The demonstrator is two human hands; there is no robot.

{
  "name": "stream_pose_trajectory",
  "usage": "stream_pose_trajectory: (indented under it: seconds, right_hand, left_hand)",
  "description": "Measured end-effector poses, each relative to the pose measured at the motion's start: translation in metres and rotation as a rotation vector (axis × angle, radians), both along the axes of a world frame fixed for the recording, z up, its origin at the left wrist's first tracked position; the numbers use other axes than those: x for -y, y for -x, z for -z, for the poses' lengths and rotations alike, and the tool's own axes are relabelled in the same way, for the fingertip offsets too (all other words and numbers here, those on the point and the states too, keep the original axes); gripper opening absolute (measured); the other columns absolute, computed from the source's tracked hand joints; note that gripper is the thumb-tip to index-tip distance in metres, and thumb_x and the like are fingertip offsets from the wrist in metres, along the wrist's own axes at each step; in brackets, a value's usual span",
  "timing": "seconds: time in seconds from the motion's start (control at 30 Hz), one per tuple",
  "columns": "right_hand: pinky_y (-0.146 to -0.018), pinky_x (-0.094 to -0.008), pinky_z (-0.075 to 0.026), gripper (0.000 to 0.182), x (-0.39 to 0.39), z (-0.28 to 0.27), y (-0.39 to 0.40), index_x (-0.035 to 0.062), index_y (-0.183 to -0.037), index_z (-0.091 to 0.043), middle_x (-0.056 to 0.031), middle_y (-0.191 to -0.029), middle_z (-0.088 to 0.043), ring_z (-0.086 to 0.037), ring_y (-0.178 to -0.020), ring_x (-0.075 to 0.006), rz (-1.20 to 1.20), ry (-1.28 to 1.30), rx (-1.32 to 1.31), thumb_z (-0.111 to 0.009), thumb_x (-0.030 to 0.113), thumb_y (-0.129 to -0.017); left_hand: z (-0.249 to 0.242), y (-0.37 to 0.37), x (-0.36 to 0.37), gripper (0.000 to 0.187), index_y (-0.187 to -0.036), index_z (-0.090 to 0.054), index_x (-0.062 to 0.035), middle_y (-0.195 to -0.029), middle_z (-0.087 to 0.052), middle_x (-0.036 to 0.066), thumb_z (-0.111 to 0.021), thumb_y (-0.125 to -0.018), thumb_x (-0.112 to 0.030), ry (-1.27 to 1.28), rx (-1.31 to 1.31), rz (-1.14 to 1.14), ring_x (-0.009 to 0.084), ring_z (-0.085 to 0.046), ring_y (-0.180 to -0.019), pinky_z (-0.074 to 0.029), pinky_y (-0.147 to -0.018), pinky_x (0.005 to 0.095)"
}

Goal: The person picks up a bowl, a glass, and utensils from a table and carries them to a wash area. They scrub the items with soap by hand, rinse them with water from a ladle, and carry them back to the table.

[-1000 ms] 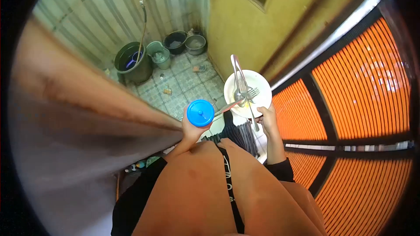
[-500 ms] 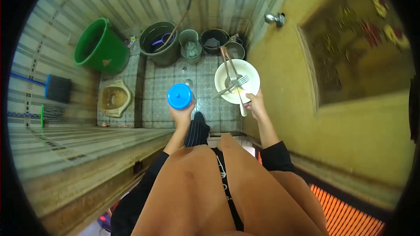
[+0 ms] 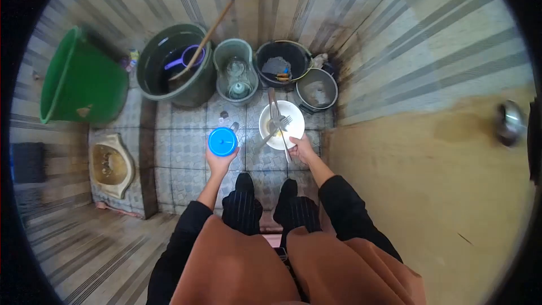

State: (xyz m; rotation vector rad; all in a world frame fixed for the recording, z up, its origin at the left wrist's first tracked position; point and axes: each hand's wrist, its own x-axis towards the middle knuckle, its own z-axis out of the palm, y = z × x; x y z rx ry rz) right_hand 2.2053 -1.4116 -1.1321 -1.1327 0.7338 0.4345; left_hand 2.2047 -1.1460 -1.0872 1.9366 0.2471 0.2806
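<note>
My left hand (image 3: 220, 162) is closed round a container with a round blue lid (image 3: 223, 142). The lid has a small knob, and what looks like a clear handle sticks out beyond it; the body underneath is mostly hidden. On the right, my right hand (image 3: 302, 150) grips the near edge of a white plate (image 3: 297, 122). Several pieces of cutlery lie crossed on the plate, among them a fork (image 3: 283, 122), and some handles stick out past its rim. Small yellow bits show on the plate. Both hands are above the tiled floor.
Along the far wall stand a green tub (image 3: 93, 82), a large water bucket (image 3: 148, 68) with a purple dipper (image 3: 193, 56), a grey bucket (image 3: 220, 82) holding glassware, a black bucket (image 3: 262, 59) and a metal pot (image 3: 317, 89). A squat toilet (image 3: 129, 170) is at left.
I have stepped forward, so the buckets appear nearer and both my feet show on the tiles. The lidded container and the plate of cutlery are still in my hands.
</note>
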Motion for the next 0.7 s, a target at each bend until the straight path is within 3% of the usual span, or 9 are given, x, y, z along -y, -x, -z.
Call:
stream_pose_trajectory:
  seconds: [0.17, 0.2, 0.3, 0.4, 0.47, 0.5, 0.6, 0.7]
  right_hand:
    - [-0.038, -0.0298, -0.046, 0.031, 0.005, 0.2, -0.054, 0.0107, -0.104, -0.035, -0.0107, -0.074, -0.056, -0.056, -0.048, -0.0191, 0.042, -0.081, -0.033, -0.048, 0.007, -0.076]
    - [-0.038, -0.0293, -0.046, 0.033, 0.007, 0.226, -0.063, 0.0109, -0.106, -0.035, -0.0108, -0.076, -0.056, -0.055, -0.047, -0.0187, -0.001, -0.051, -0.024, -0.048, 0.006, -0.076]
    - [-0.037, -0.0289, -0.045, 0.036, 0.013, 0.284, -0.089, 0.0113, -0.108, -0.034, -0.0113, -0.079, -0.055, -0.054, -0.046, -0.018, -0.065, 0.035, 0.013, -0.046, 0.005, -0.075]
    - [-0.039, -0.0311, -0.046, 0.042, 0.007, 0.304, -0.102, 0.0128, -0.113, -0.03, -0.0132, -0.083, -0.053, -0.055, -0.049, -0.0201, -0.093, 0.037, 0.0, -0.045, 0.003, -0.075]
    - [-0.04, -0.0332, -0.047, 0.044, -0.006, 0.3, -0.099, 0.0139, -0.114, -0.028, -0.0139, -0.086, -0.053, -0.056, -0.053, -0.0234, 0.031, 0.104, -0.113, -0.044, 0.002, -0.075]
    - [-0.041, -0.0365, -0.048, 0.045, -0.011, 0.296, -0.101, 0.0149, -0.116, -0.027, -0.0142, -0.088, -0.052, -0.058, -0.057, -0.0267, 0.087, 0.087, -0.178, -0.043, 0.001, -0.076]
    - [-0.05, -0.0422, -0.05, 0.04, -0.012, 0.36, -0.105, 0.0125, -0.114, -0.026, -0.0155, -0.091, -0.051, -0.058, -0.061, -0.0295, 0.211, -0.004, -0.081, -0.042, 0.002, -0.078]
    - [-0.055, -0.0428, -0.051, 0.036, -0.01, 0.359, -0.109, 0.0107, -0.111, -0.027, -0.0169, -0.092, -0.05, -0.058, -0.062, -0.0307, 0.154, -0.015, -0.095, -0.042, 0.003, -0.079]
  left_hand:
    - [0.181, -0.047, -0.001, 0.066, -0.1, -0.044, -0.0046, -0.089, -0.056, 0.009, -0.077, -0.046, -0.021, -0.067, -0.07, 0.184, 0.0204, -0.055, -0.081, -0.043, -0.071, 0.0317]
    - [0.215, -0.054, -0.003, 0.067, -0.101, -0.044, -0.0042, -0.09, -0.056, 0.01, -0.077, -0.045, -0.021, -0.048, -0.146, 0.202, 0.0202, -0.055, -0.083, -0.043, -0.072, 0.0315]
    - [0.288, -0.072, -0.005, 0.069, -0.104, -0.042, -0.0036, -0.093, -0.055, 0.01, -0.076, -0.046, -0.019, -0.054, -0.055, 0.277, 0.0207, -0.054, -0.085, -0.042, -0.074, 0.0311]
    - [0.306, -0.083, 0.003, 0.07, -0.106, -0.042, -0.0036, -0.094, -0.054, 0.011, -0.076, -0.047, -0.019, -0.053, -0.07, 0.355, 0.02, -0.053, -0.086, -0.041, -0.077, 0.0304]
    - [0.303, -0.08, 0.007, 0.07, -0.107, -0.041, -0.0041, -0.097, -0.054, 0.01, -0.076, -0.048, -0.019, -0.051, -0.144, 0.415, 0.0185, -0.052, -0.089, -0.04, -0.079, 0.0298]
    - [0.301, -0.08, 0.007, 0.068, -0.108, -0.041, -0.0037, -0.099, -0.053, 0.008, -0.075, -0.051, -0.017, 0.03, -0.189, 0.447, 0.0172, -0.05, -0.092, -0.039, -0.081, 0.0294]
    - [0.349, -0.091, -0.006, 0.068, -0.108, -0.041, -0.0015, -0.1, -0.052, 0.007, -0.076, -0.051, -0.016, 0.416, -0.402, 0.535, 0.0154, -0.05, -0.091, -0.039, -0.081, 0.0288]
    - [0.319, -0.099, 0.012, 0.069, -0.107, -0.041, -0.0013, -0.1, -0.052, 0.006, -0.076, -0.051, -0.016, 0.213, -0.451, 0.586, 0.0149, -0.05, -0.091, -0.039, -0.081, 0.0287]
